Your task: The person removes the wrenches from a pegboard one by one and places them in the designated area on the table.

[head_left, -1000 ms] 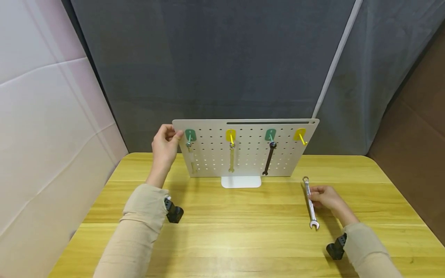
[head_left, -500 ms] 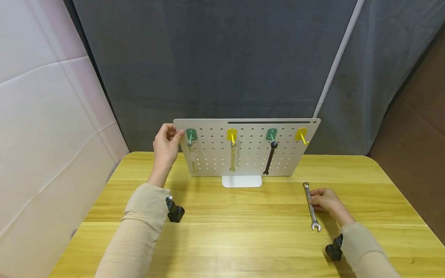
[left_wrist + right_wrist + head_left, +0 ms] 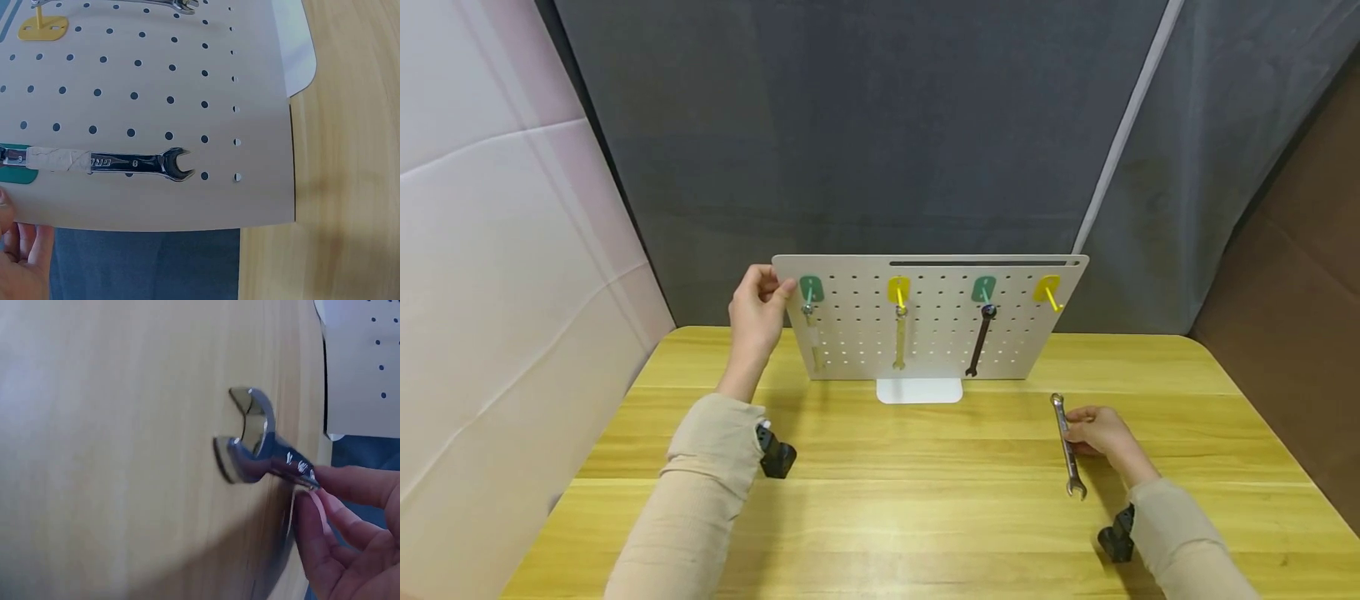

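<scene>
My right hand (image 3: 1099,432) pinches a shiny combination wrench (image 3: 1067,450) by its shaft, to the right of the pegboard. The ring end points toward the board side and the open end toward me. In the right wrist view the wrench's open end (image 3: 247,440) shows close over the wood, and the thumb and fingers grip the shaft. My left hand (image 3: 756,310) holds the upper left edge of the white pegboard (image 3: 857,333) between thumb and fingers. From the leftmost green hook hangs a wrench (image 3: 134,164) with a pale wrap on its shaft.
A pale wrench (image 3: 900,343) hangs from a yellow hook (image 3: 898,289), and a dark wrench (image 3: 980,342) from a green hook (image 3: 983,289). The rightmost yellow hook (image 3: 1047,290) carries nothing. The board's white foot (image 3: 919,392) rests on the wooden table (image 3: 880,500).
The right hand has lowered the wrench slightly toward me, and its angle has turned a little. The left hand keeps its hold on the board's edge.
</scene>
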A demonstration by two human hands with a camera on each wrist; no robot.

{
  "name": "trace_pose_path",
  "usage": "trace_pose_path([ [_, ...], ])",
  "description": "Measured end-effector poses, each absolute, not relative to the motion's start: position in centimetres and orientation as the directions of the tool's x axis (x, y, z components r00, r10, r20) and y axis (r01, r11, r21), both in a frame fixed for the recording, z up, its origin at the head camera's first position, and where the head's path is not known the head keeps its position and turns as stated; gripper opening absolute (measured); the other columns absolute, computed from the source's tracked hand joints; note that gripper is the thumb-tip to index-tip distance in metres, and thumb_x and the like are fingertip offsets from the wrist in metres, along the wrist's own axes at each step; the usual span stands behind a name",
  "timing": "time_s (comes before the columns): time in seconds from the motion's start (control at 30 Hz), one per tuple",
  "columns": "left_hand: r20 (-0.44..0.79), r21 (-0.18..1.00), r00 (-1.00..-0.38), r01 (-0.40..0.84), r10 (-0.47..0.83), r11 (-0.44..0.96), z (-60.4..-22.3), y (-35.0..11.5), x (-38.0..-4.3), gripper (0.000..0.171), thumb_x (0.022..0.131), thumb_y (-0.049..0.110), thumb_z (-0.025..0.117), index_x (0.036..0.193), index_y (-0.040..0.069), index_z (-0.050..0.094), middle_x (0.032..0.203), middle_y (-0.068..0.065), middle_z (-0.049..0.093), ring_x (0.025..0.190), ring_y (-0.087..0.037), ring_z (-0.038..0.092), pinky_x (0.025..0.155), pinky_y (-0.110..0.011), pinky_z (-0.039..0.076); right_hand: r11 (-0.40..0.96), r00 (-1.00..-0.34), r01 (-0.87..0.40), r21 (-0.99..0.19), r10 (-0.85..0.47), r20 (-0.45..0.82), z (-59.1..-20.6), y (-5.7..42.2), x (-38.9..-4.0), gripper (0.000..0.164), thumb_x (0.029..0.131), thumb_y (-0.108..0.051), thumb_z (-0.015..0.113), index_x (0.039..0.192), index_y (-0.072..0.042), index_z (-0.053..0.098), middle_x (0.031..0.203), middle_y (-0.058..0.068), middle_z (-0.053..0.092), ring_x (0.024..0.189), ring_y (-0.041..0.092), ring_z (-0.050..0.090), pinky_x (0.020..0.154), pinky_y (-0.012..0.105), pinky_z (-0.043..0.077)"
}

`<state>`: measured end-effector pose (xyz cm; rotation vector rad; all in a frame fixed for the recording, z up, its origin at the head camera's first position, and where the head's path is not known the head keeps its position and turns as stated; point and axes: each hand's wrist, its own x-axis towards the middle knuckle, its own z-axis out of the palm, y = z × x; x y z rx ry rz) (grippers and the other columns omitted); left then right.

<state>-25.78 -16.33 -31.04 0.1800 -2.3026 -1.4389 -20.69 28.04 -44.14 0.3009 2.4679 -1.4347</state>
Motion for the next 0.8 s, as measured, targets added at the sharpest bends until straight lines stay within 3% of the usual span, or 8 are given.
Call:
trace_pose_path([
  [0.13, 0.277, 0.882, -0.907, 0.11, -0.317, 0.458, -31.1, -16.3, -25.8, 0.028, 0.096, 0.021, 0.056, 0.114, 0.0, 0.053, 0.109, -0.015, 0.06, 0.092, -0.016, 0.051, 0.08, -0.023, 0.042, 0.512, -0.96, 0.272, -0.815, 0.09, -0.264, -43.8, 27.5, -20.8, 0.038, 0.087, -0.003, 0.053, 0.12, 0.014, 0.052, 0.092, 0.014, 0.063, 0.072, 0.012, 0.057, 0.065, 0.025, 0.051],
  [0.23, 0.284, 0.88, -0.905, 0.115, -0.317, 0.46, -31.1, -16.3, -25.8, 0.028, 0.096, 0.021, 0.056, 0.114, 0.0, 0.053, 0.109, -0.016, 0.06, 0.092, -0.016, 0.051, 0.079, -0.023, 0.042, 0.541, -0.978, 0.207, -0.815, 0.089, -0.19, -42.6, 26.3, -20.9, 0.039, 0.091, -0.009, 0.051, 0.123, 0.013, 0.052, 0.098, 0.017, 0.06, 0.074, 0.012, 0.054, 0.063, 0.023, 0.048],
  [0.47, 0.286, 0.877, -0.905, 0.116, -0.314, 0.466, -31.0, -16.4, -25.9, 0.03, 0.096, 0.022, 0.056, 0.116, 0.0, 0.053, 0.11, -0.017, 0.06, 0.095, -0.02, 0.053, 0.082, -0.025, 0.043, 0.483, -0.999, 0.039, -0.875, 0.018, -0.034, -39.6, 22.1, -21.1, 0.04, 0.098, -0.009, 0.05, 0.131, 0.012, 0.046, 0.121, 0.029, 0.056, 0.083, -0.005, 0.054, 0.077, 0.015, 0.051],
  [0.6, 0.283, 0.878, -0.906, 0.113, -0.315, 0.465, -31.1, -16.4, -25.9, 0.03, 0.096, 0.022, 0.056, 0.116, 0.0, 0.053, 0.109, -0.017, 0.06, 0.094, -0.019, 0.053, 0.081, -0.024, 0.043, 0.416, -1.0, -0.013, -0.909, -0.022, 0.005, -38.3, 19.8, -21.0, 0.043, 0.098, -0.009, 0.05, 0.138, 0.006, 0.042, 0.133, 0.028, 0.051, 0.107, 0.015, 0.06, 0.09, 0.02, 0.049],
  [0.7, 0.288, 0.877, -0.902, 0.113, -0.322, 0.467, -31.1, -16.4, -25.9, 0.03, 0.095, 0.022, 0.057, 0.115, 0.0, 0.053, 0.108, -0.016, 0.06, 0.092, -0.016, 0.053, 0.078, -0.021, 0.042, 0.376, -0.997, -0.052, -0.925, -0.066, 0.029, -37.6, 18.4, -20.9, 0.048, 0.099, -0.009, 0.049, 0.144, 0.0, 0.036, 0.142, 0.024, 0.045, 0.126, 0.034, 0.05, 0.102, 0.032, 0.045],
  [0.8, 0.296, 0.873, -0.897, 0.115, -0.329, 0.473, -31.2, -16.4, -25.9, 0.03, 0.095, 0.022, 0.057, 0.114, 0.0, 0.053, 0.107, -0.016, 0.061, 0.089, -0.013, 0.052, 0.076, -0.019, 0.041, 0.327, -0.993, -0.085, -0.941, -0.11, 0.052, -37.3, 17.4, -21.0, 0.052, 0.099, -0.008, 0.048, 0.147, -0.001, 0.03, 0.149, 0.022, 0.036, 0.136, 0.038, 0.039, 0.11, 0.045, 0.037],
])
